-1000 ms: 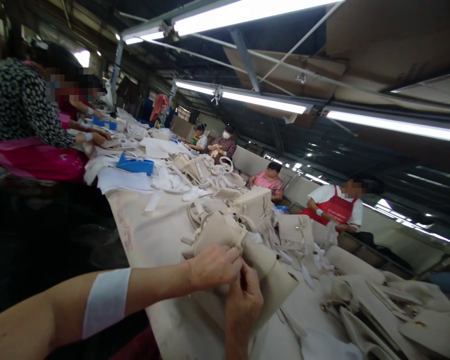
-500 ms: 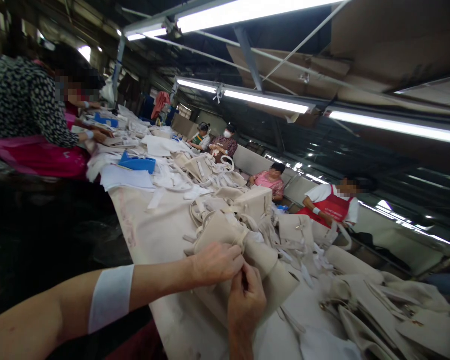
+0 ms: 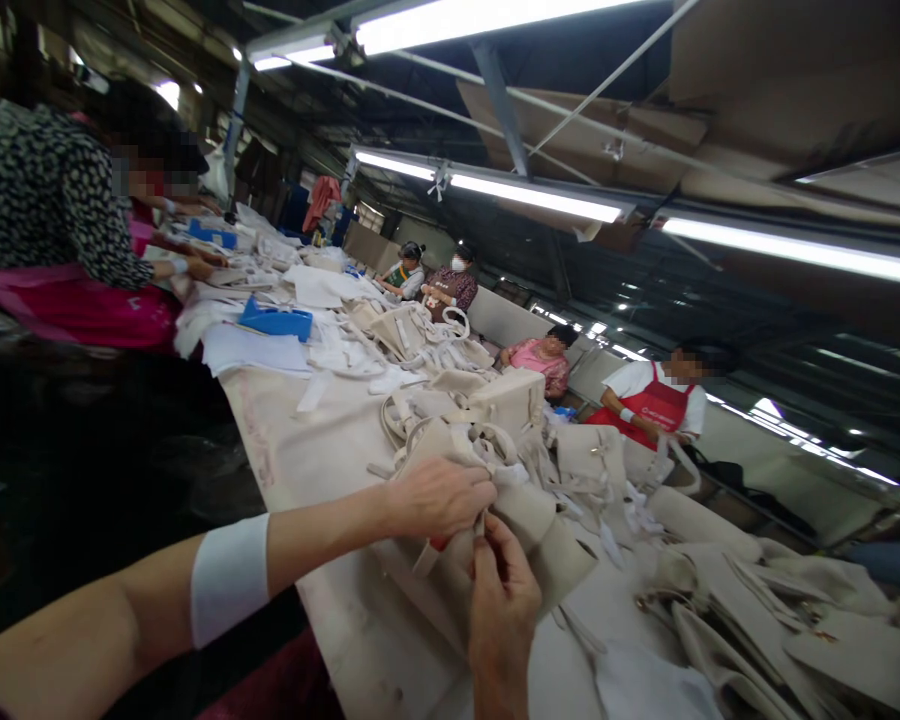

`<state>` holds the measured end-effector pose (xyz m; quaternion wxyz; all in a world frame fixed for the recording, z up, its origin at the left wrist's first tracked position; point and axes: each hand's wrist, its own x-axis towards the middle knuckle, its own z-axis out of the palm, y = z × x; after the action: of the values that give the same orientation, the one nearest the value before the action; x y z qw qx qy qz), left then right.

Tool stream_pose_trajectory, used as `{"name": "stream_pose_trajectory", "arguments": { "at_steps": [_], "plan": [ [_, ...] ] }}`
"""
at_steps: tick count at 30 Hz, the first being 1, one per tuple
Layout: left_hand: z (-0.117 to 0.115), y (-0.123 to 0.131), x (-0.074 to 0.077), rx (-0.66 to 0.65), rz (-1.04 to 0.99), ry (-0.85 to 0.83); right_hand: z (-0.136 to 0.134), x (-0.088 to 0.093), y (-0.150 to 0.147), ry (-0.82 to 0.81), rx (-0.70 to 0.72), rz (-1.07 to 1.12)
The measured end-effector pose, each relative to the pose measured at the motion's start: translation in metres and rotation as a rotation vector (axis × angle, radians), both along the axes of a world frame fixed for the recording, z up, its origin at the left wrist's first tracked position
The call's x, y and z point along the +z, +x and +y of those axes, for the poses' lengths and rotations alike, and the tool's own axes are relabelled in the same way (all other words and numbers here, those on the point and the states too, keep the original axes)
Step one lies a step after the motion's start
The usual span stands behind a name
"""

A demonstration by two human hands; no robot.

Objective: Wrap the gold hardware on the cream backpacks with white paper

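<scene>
A broad white band [image 3: 229, 580] encircles my left forearm. My right hand [image 3: 504, 595], nearest, is closed to a pinch: thumb and forefinger grip a narrow cream strip [image 3: 481, 524]. My left hand [image 3: 442, 497] is closed on the upper part of the work, fingers bent; its fingertips are hidden, so I cannot tell which part they pinch.

The work is a cream bag of smooth, leather-like material [image 3: 566, 570], located beneath and beyond my hands on the pale, faintly stained tabletop [image 3: 292, 440]. Surface: matte, softly shaded. Form: tilted, with curved panels, a fold line across the side — and a small dark opening near the right corner. A small red patch [image 3: 439, 543] shows below my left hand.

To the right lies a heap of cream pieces with gold-coloured metal fittings [image 3: 817, 600]. Farther along: a blue, open plastic tray [image 3: 277, 320] on white sheets [image 3: 251, 354], then a co-worker in a red apron [image 3: 656, 405].
</scene>
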<state>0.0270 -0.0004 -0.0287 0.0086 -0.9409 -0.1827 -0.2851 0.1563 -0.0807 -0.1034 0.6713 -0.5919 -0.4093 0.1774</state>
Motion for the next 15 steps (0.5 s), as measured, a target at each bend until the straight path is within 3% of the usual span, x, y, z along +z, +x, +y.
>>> {"name": "stream_pose_trajectory", "arguments": {
  "at_steps": [5,8,11,15],
  "plan": [
    [0.01,-0.004,0.003,0.121,-0.019,0.113,-0.005,0.008,-0.013,-0.004,0.17,0.319],
    [0.019,-0.008,-0.002,0.067,-0.051,0.122,-0.011,0.009,-0.015,-0.013,0.31,0.449],
    [0.019,-0.012,-0.009,-0.053,-0.203,-0.11,-0.019,0.001,-0.013,-0.085,0.292,0.357],
    [0.008,-0.018,-0.022,-0.196,-0.342,-0.643,-0.025,-0.019,-0.015,-0.226,0.231,0.227]
  ]
}}
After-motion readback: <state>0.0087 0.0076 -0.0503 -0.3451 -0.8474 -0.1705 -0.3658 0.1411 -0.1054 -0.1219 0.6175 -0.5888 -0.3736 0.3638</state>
